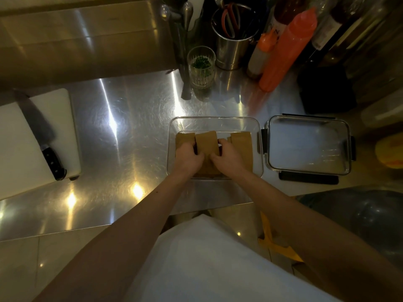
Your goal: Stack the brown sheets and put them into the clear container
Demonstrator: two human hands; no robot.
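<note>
The middle pile of brown sheets (206, 141) is pinched inside the clear box (214, 122) by the left hand (188, 156) and right hand (227, 156), and sheets just beside the grip could be knocked crooked if squeezed unevenly.

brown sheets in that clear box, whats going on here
A person is packing brown sheets into the clear container on the steel counter. Both hands are inside it: the left hand and right hand pinch the middle bundle, with more sheets on either side. The container's lid lies to the right, still off.
</note>
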